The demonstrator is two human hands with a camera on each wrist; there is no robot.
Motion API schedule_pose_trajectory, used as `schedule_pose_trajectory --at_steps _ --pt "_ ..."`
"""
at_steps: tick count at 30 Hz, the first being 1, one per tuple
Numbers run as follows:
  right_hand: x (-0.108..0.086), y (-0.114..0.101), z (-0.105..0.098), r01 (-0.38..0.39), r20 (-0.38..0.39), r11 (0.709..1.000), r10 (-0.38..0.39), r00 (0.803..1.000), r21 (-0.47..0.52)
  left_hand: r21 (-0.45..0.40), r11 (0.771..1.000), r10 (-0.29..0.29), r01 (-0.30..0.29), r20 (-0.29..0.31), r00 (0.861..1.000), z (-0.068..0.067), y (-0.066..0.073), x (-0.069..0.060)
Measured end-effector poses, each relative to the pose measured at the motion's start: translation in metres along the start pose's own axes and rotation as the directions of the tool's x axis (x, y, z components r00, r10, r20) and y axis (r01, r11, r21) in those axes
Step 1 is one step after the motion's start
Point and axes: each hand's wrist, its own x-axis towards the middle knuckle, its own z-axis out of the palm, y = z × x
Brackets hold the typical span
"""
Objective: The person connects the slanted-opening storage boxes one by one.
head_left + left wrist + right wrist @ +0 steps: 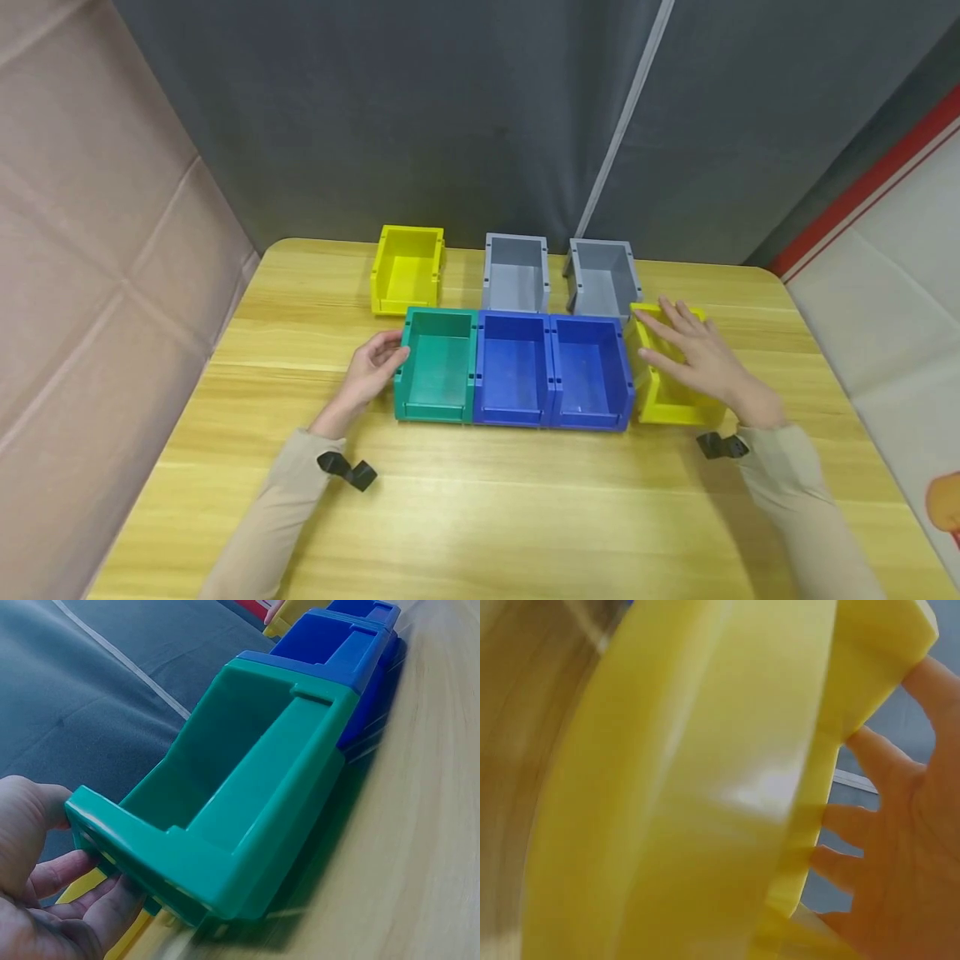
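Observation:
My left hand [373, 367] is at the left wall of a green open-front storage bin [438, 362]. In the left wrist view its thumb rests at the rim's corner, and the bent fingers reach under the overhanging edge. Two blue bins [513, 367] stand side by side against the green one. At the row's right end is a yellow bin [678, 410], its body slanting beside the right blue bin. Over it spreads my right hand [697, 358], thumb and fingers extended. The right wrist view shows fingertips touching the yellow rim [810, 795].
Behind the row, another yellow bin [408, 271] stands at the left and two grey bins [517, 271] stand in the middle. The wooden table [510, 508] meets a dark curtain [375, 125] at the back. Pale cloth [97, 275] hangs at the left.

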Motion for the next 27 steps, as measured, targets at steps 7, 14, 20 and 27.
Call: schedule_pose_trajectory --at_steps 7,14,20,27 --pt "0.002 0.003 0.001 -0.025 0.047 1.000 0.025 0.999 -0.007 0.007 1.000 -0.012 0.012 -0.005 1.000 0.000 -0.001 0.000" --pt "0.000 0.004 0.017 -0.011 0.056 0.998 0.014 0.998 -0.061 0.003 1.000 -0.002 0.002 -0.004 1.000 0.000 -0.001 -0.001" --pt "-0.002 0.011 0.041 -0.023 0.018 0.998 0.025 1.000 -0.061 0.010 1.000 0.012 -0.012 -0.005 1.000 0.000 0.000 0.000" --pt "0.002 0.013 0.039 -0.007 0.038 1.000 0.007 0.999 -0.008 0.032 0.999 0.004 -0.004 -0.020 1.000 0.000 0.001 0.000"
